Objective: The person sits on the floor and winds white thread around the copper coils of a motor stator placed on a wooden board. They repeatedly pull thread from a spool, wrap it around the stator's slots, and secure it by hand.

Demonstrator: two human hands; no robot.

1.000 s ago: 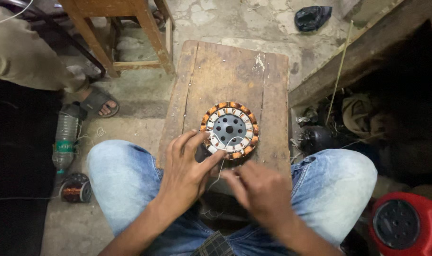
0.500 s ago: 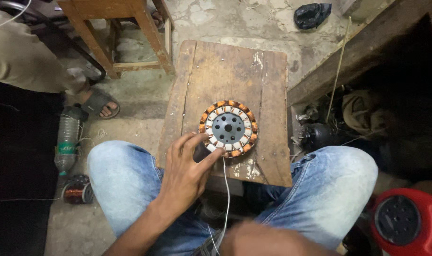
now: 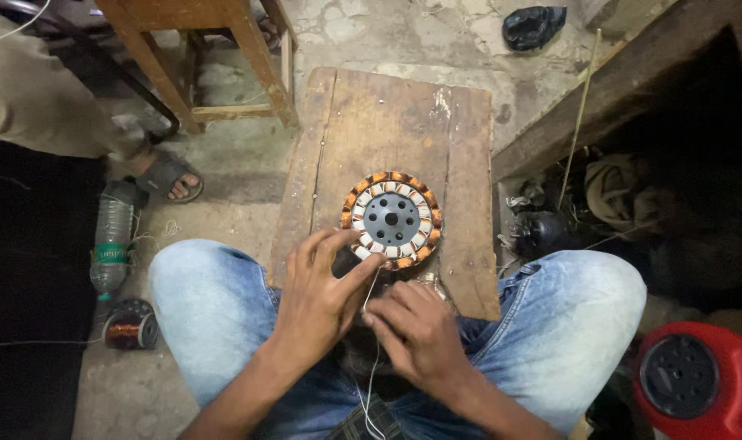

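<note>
A round motor stator (image 3: pixel 392 218) with copper windings around a grey hub lies flat on a worn wooden board (image 3: pixel 387 122) in front of my knees. My left hand (image 3: pixel 322 297) rests at the stator's near left edge, fingertips touching the rim. My right hand (image 3: pixel 416 330) sits just below it, fingers pinched on a thin light wire (image 3: pixel 371 367) that runs from the stator down towards my lap.
A spool of copper wire (image 3: pixel 128 326) and a plastic bottle (image 3: pixel 112 236) lie on the floor to my left. Another person's sandalled foot (image 3: pixel 169 178) is near a wooden stool (image 3: pixel 208 57). A red container (image 3: pixel 697 379) stands at the lower right, and dark clutter (image 3: pixel 599 195) fills the right.
My right hand dropped out of view towards my lap, then came back up beside the left hand with the wire pinched. The left hand stayed at the stator's edge.
</note>
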